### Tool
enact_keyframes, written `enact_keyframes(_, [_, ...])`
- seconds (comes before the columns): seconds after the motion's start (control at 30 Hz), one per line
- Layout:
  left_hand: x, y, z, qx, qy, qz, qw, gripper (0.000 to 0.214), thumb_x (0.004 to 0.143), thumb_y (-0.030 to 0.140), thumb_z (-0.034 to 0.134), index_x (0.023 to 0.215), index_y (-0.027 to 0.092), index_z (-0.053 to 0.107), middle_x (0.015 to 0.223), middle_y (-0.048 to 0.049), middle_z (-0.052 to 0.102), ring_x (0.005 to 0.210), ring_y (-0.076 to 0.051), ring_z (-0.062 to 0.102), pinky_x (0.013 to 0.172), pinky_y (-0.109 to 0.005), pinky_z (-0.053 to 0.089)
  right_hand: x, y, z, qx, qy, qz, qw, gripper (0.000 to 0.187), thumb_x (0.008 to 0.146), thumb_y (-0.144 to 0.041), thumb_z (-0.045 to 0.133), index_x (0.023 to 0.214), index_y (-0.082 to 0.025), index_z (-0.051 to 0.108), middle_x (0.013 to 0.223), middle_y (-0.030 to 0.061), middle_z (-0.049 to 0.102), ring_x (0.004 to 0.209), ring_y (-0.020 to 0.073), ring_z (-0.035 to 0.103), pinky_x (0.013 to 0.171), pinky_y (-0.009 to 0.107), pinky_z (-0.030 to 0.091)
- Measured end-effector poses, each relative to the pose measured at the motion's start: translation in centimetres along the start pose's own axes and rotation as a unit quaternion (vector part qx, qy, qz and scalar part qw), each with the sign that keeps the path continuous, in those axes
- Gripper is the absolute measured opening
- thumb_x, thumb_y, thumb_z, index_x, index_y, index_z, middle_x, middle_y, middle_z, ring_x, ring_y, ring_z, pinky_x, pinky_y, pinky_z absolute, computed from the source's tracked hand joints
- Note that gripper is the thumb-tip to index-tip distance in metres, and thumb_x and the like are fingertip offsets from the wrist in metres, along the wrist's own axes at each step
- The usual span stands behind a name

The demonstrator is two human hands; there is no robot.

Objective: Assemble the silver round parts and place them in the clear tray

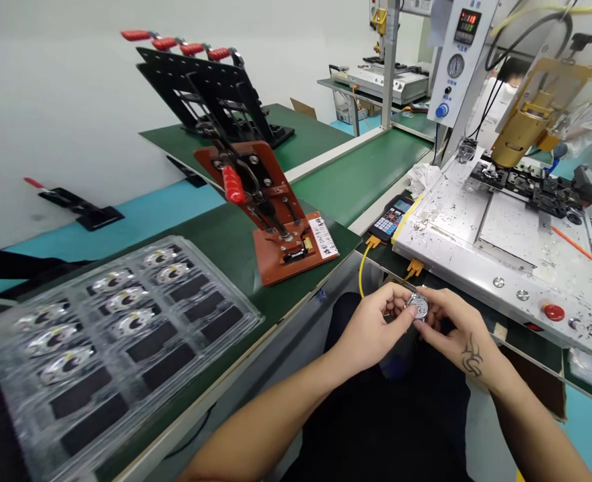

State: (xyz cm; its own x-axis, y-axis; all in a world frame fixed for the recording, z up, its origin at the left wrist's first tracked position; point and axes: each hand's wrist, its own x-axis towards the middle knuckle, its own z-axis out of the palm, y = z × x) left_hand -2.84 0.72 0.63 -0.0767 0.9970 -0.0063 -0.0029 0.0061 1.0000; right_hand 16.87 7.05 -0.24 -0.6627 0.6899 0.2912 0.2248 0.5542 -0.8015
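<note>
My left hand (376, 321) and my right hand (453, 328) meet over my lap, in front of the bench edge. Both pinch a small round silver metal part (418, 306) between their fingertips. The part's flat face is turned up toward the camera. My right hand has a dark tattoo on its back. A clear plastic tray (110, 348) with several similar silver parts in its pockets lies on the green bench to my left.
A red-brown toggle-clamp fixture (270, 214) with a red handle stands on the green bench. To the right is a white machine table (506, 248) with a brass-coloured head, a red button and a handheld keypad (390, 217). Black clamp jigs sit farther back. Another person is partly visible at far right.
</note>
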Motion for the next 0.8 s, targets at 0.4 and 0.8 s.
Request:
enact_keyframes(0.4, [1.5, 8.9, -11.1, 0.339, 0.264, 0.399, 0.810, 0.014, 0.101, 0.035, 0.068, 0.098, 0.022, 0.072, 0.095, -0.0067, 0.076, 0.089, -0.021, 0.068, 0.088, -0.038, 0.055, 3.9, -0.6, -1.1, -0.115, 0.023, -0.138, 0.983, 0.046, 0.100, -0.028, 0.073, 0.145, -0.031, 0.062, 0.097, 0.0040, 0.069, 0.078, 0.0212, 0.066, 0.076, 0.037, 0.059])
enact_keyframes(0.8, [7.2, 16.4, -19.7, 0.353, 0.245, 0.423, 0.798, 0.055, 0.110, 0.050, 0.054, 0.064, 0.022, 0.043, 0.061, 0.0033, 0.044, 0.058, -0.012, 0.048, 0.067, -0.030, 0.046, 10.4, -2.2, 1.9, -0.033, 0.058, -0.158, 0.985, 0.036, 0.099, -0.033, 0.076, 0.134, -0.026, 0.067, 0.082, -0.0006, 0.066, 0.068, 0.0174, 0.061, 0.064, 0.033, 0.054])
